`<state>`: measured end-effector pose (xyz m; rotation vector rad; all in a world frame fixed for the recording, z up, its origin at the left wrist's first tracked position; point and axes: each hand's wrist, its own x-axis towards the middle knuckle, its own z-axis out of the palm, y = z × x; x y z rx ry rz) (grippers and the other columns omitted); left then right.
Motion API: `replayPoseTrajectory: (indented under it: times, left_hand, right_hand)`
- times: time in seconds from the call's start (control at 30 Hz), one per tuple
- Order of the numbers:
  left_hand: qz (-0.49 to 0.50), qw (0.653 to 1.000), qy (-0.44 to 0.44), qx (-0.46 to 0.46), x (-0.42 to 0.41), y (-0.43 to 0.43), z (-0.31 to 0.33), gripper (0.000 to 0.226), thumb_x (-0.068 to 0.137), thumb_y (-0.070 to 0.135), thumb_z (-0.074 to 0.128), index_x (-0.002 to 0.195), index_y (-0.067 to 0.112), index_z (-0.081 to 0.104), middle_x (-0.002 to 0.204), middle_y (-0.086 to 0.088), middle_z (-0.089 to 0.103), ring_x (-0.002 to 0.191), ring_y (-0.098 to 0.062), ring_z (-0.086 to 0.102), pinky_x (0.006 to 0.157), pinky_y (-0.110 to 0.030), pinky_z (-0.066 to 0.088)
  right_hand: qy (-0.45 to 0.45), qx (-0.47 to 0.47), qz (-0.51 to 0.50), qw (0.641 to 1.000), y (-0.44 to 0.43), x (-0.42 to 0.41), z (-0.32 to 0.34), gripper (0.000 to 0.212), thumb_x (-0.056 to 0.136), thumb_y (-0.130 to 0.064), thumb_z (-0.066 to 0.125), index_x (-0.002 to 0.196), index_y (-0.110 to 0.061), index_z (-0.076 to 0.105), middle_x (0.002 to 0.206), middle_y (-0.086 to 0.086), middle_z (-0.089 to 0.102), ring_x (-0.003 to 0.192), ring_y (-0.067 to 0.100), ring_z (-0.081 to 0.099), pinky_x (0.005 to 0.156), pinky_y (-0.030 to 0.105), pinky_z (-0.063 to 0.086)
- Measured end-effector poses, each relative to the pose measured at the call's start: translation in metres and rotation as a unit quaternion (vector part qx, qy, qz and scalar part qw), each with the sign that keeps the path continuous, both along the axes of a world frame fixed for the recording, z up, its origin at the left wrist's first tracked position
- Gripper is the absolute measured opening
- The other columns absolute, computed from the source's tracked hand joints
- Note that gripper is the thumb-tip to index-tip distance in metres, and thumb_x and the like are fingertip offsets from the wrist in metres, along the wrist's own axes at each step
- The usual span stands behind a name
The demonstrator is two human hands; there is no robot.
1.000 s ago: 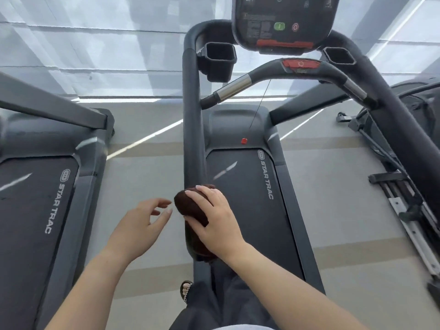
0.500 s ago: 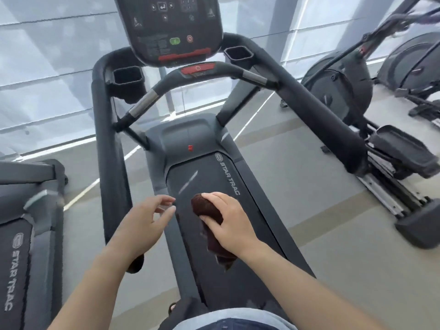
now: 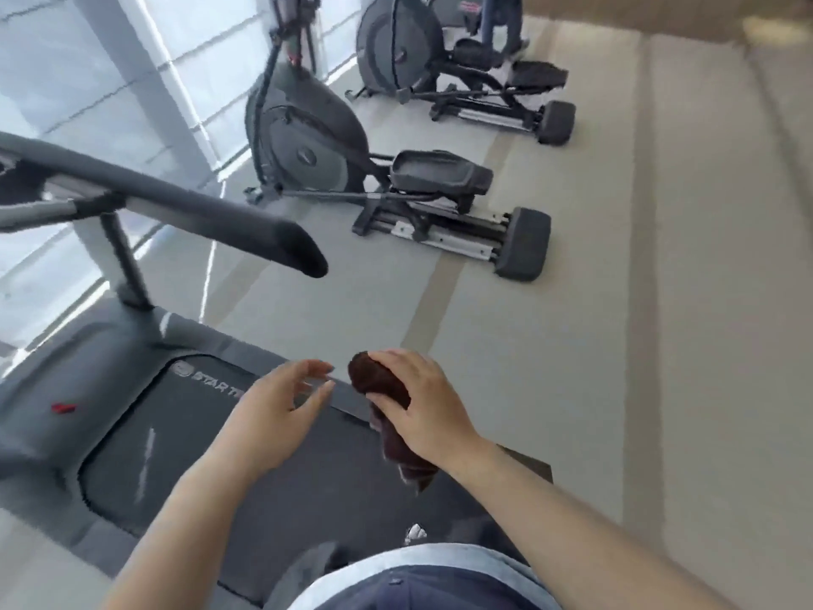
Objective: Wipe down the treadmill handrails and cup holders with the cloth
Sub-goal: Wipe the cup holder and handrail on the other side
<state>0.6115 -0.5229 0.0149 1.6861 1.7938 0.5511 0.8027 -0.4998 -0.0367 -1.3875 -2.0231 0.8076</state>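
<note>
Both hands are held in front of the body, above the treadmill belt. The right hand is closed around a dark brown cloth: the fingers lie over the bunched top of it, and the loose end of the cloth hangs down below the palm. The left hand is just beside it, empty, with the fingers spread and slightly curled; it does not touch the cloth. Neither hand touches the treadmill.

One dark handrail of the treadmill crosses the upper left of the view and ends in a rounded tip, well apart from the hands. A thin post goes down from this rail to the grey frame, where part of the white brand lettering can be read beside the belt. On the pale floor to the right stand two elliptical machines, one behind the other. The picture is a little blurred.
</note>
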Motion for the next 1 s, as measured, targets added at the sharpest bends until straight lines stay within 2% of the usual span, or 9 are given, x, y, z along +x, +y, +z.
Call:
replayPoseTrajectory:
  times: [0.1,0.2,0.3,0.43,0.63,0.7,0.8,1.0]
  left_hand:
    - [-0.12,0.993,0.004,-0.013,0.059,0.04,-0.001,0.02,0.089,0.034,0.053,0.108,0.031,0.059,0.102,0.013,0.061,0.094,0.001,0.057,0.072,-0.011,0.038]
    - [-0.231,0.973,0.012,-0.007,0.12,0.073,-0.001,0.021,0.089,0.031,0.053,0.108,0.026,0.06,0.108,0.008,0.062,0.096,-0.008,0.06,0.072,-0.016,0.04]
    - [-0.344,0.939,0.027,0.0,0.182,0.093,-0.001,0.024,0.09,0.032,0.051,0.111,0.025,0.06,0.11,0.008,0.061,0.095,-0.009,0.058,0.071,-0.016,0.039]
    - [-0.46,0.887,0.032,0.003,0.257,0.106,0.002,0.027,0.09,0.035,0.048,0.113,0.026,0.058,0.112,0.008,0.06,0.096,-0.009,0.058,0.076,-0.025,0.039]
    - [-0.58,0.814,0.027,0.008,0.35,0.128,0.008,0.026,0.09,0.037,0.048,0.113,0.03,0.057,0.113,0.011,0.059,0.097,-0.008,0.057,0.076,-0.023,0.038]
    - [-0.606,0.795,0.025,0.017,0.375,0.136,0.014,0.026,0.09,0.038,0.047,0.113,0.031,0.057,0.112,0.014,0.058,0.098,-0.007,0.056,0.074,-0.019,0.037]
    - [-0.638,0.769,0.013,0.022,0.408,0.145,0.019,0.028,0.09,0.038,0.048,0.116,0.031,0.056,0.113,0.016,0.056,0.099,-0.004,0.055,0.071,-0.013,0.036]
    - [-0.706,0.708,-0.008,0.018,0.469,0.138,0.016,0.029,0.09,0.037,0.049,0.118,0.031,0.054,0.113,0.018,0.055,0.1,-0.003,0.054,0.072,-0.007,0.035]
  right_hand:
    - [0.004,0.0,-0.12,0.993,-0.002,0.062,-0.001,0.044,0.088,-0.033,0.061,0.13,-0.026,0.05,0.129,-0.002,0.055,0.118,0.022,0.045,0.104,0.033,0.035]
    - [0.002,0.0,-0.224,0.974,-0.014,0.116,0.0,0.044,0.089,-0.032,0.06,0.131,-0.024,0.05,0.131,-0.001,0.054,0.121,0.021,0.043,0.105,0.028,0.03]
    - [0.006,0.001,-0.326,0.945,-0.031,0.16,0.003,0.043,0.089,-0.032,0.06,0.131,-0.023,0.05,0.131,-0.001,0.054,0.12,0.022,0.044,0.103,0.028,0.03]
    - [0.006,0.001,-0.44,0.898,-0.051,0.206,0.008,0.042,0.09,-0.032,0.059,0.13,-0.024,0.05,0.131,-0.001,0.054,0.121,0.02,0.044,0.102,0.026,0.031]
    - [-0.002,0.001,-0.565,0.825,-0.064,0.256,0.016,0.041,0.09,-0.032,0.058,0.13,-0.025,0.05,0.131,-0.003,0.052,0.121,0.019,0.043,0.102,0.027,0.032]
    - [0.001,0.002,-0.597,0.803,-0.065,0.267,0.022,0.041,0.09,-0.032,0.058,0.13,-0.025,0.05,0.13,-0.004,0.053,0.12,0.019,0.044,0.101,0.024,0.031]
    - [-0.008,0.005,-0.634,0.773,-0.066,0.283,0.027,0.041,0.09,-0.032,0.059,0.13,-0.027,0.05,0.131,-0.005,0.053,0.121,0.019,0.045,0.103,0.026,0.032]
    - [-0.015,0.006,-0.706,0.708,-0.08,0.309,0.033,0.04,0.09,-0.031,0.058,0.129,-0.029,0.049,0.13,-0.009,0.052,0.121,0.014,0.043,0.099,0.014,0.024]
